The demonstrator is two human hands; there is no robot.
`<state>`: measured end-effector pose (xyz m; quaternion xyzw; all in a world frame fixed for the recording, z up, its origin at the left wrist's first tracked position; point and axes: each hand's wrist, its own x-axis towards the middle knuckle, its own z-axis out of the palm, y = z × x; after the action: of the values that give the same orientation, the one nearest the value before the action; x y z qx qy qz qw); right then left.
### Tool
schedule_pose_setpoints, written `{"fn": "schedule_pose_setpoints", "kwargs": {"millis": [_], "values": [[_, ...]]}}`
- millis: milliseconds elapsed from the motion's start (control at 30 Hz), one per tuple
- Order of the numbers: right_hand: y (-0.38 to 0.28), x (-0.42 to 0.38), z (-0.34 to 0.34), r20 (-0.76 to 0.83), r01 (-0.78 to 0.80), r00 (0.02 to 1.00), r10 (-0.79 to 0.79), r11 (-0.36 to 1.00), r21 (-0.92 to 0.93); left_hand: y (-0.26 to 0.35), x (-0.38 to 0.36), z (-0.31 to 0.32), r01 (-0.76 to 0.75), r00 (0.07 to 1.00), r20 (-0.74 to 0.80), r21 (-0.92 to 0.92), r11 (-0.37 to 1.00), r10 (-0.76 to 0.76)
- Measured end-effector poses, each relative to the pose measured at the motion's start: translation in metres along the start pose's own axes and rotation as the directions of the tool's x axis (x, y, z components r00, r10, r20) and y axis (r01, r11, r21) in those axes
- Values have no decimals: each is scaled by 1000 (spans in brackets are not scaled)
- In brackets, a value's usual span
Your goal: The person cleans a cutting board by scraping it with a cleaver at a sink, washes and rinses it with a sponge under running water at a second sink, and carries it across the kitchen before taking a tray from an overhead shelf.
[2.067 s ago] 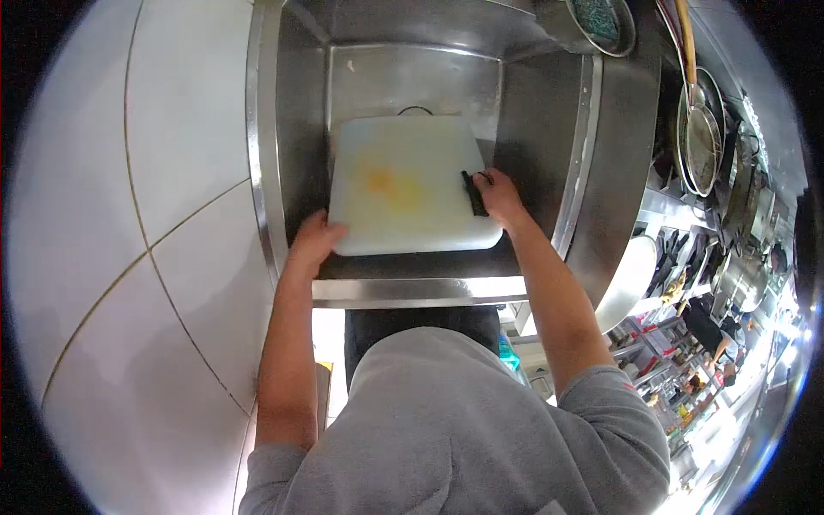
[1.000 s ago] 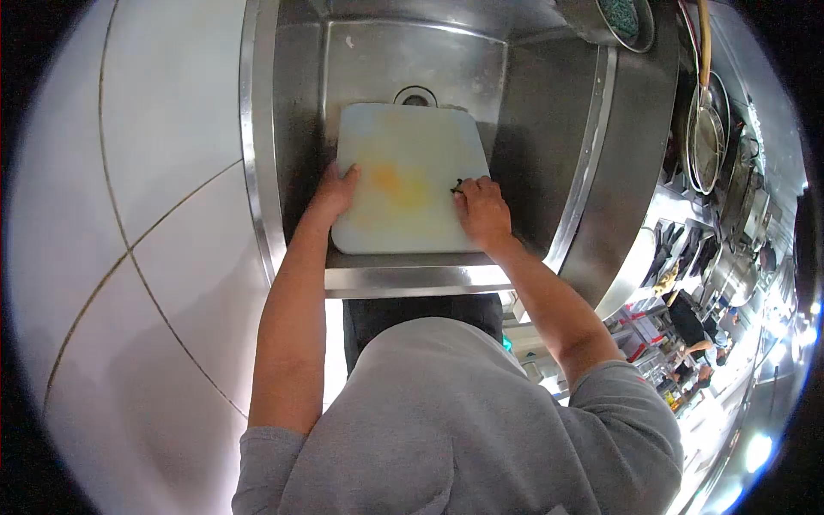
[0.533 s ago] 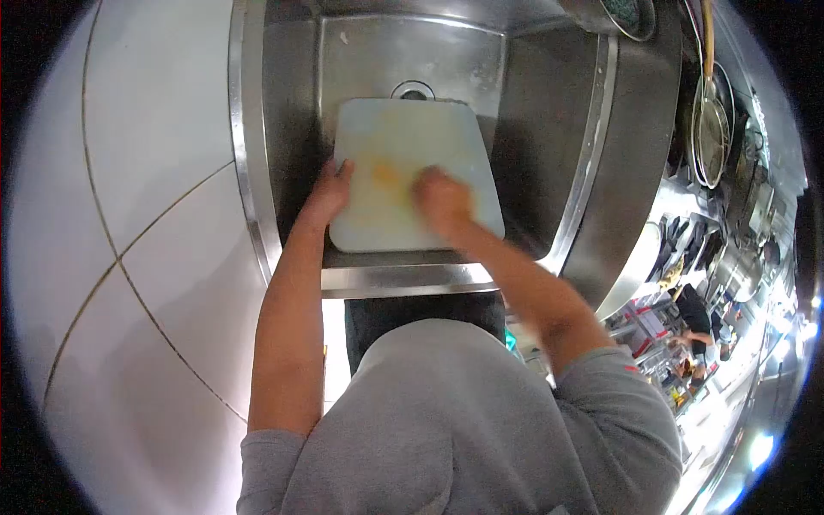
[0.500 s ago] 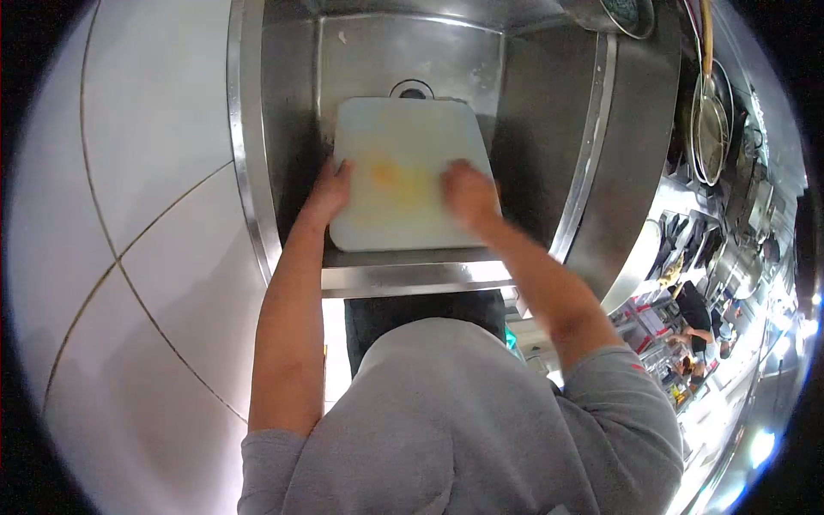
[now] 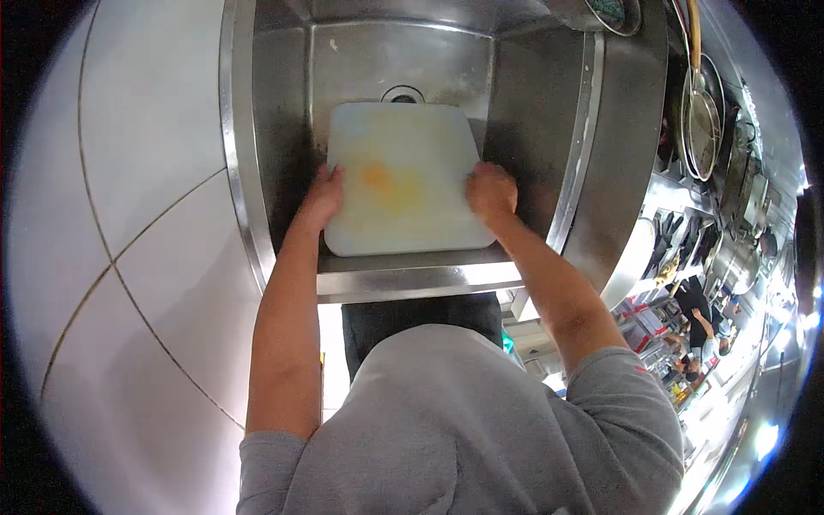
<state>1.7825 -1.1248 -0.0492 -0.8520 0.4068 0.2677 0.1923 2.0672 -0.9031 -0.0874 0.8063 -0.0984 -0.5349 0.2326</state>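
A white cutting board (image 5: pixel 403 219) with orange and yellow stains near its middle lies in a deep steel sink (image 5: pixel 536 112). At the board's left edge is my left hand (image 5: pixel 324 196), its thumb on top and the other fingers hidden beneath or behind the edge. My right hand (image 5: pixel 493 192) is closed around the opposite edge, fingers curled. Whether anything else is tucked in the right hand cannot be seen. Just past the board's far edge, the drain (image 5: pixel 402 94) shows partly.
White tiles (image 5: pixel 154 120) cover the wall along the left. The sink's front rim (image 5: pixel 421 279) runs close to my body. Strainers (image 5: pixel 702 133) hang at the upper right, and a bowl holding something green (image 5: pixel 611 9) sits near the top. Another person (image 5: pixel 695 313) is far off to the right.
My right hand, blurred over the board's right part before, has moved outward to its right edge. My left hand stays at the left edge. The view has shifted slightly.
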Motion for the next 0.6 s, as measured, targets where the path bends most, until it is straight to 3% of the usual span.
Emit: {"fn": "schedule_pose_setpoints", "kwargs": {"millis": [100,167,267,333,400,500,533,600], "values": [[-101,-12,20,-121,178,977,-173,984,28,27,-18,-7,34,999,0,-20,999,-34],[-181,-39,-5,-128,411,908,-398,905,108,30,-27,-8,21,999,34,-152,988,-16],[-133,-24,29,-177,325,936,-306,941,95,19,-18,-13,-39,997,61,-70,997,44],[-42,-7,13,-120,141,985,-122,975,169,11,-9,-6,-28,999,45,-38,999,29],[19,8,15,-193,77,978,-74,997,8,13,-10,-3,-15,1000,18,-14,1000,16],[-63,-6,27,-190,204,966,-176,970,136,25,-13,-5,4,1000,-27,41,999,-3],[-120,-14,35,-157,204,968,-193,978,52,16,-4,-4,16,1000,-23,45,999,-15],[-194,-43,-3,-157,453,883,-441,890,48,-2,1,0,28,1000,-14,53,998,-27]]}}
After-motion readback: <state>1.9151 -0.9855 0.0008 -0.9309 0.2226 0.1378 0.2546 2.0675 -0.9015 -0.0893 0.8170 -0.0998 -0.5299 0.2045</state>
